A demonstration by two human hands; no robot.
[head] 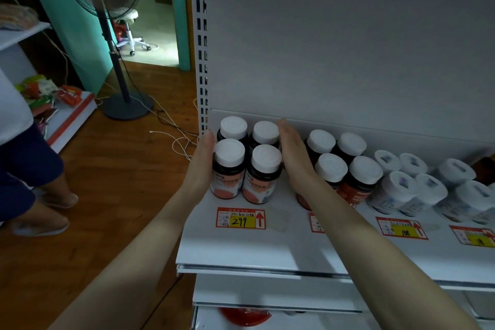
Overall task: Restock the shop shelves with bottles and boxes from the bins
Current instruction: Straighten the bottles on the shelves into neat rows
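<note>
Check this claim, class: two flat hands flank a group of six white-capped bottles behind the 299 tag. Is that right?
No: the head view shows four bottles in that group, not six. The rest holds: the left hand and right hand, both flat, flank them behind the 299 tag.

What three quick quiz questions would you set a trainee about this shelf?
1. True or false: the left hand and right hand lie flat against the sides of a block of four dark bottles.
2. The price tag below that block reads: A 199, B 299, C 399.
3. Fill in: the rightmost bottles on the shelf are ___ in colour.
Key: 1 true; 2 B; 3 white.
</note>
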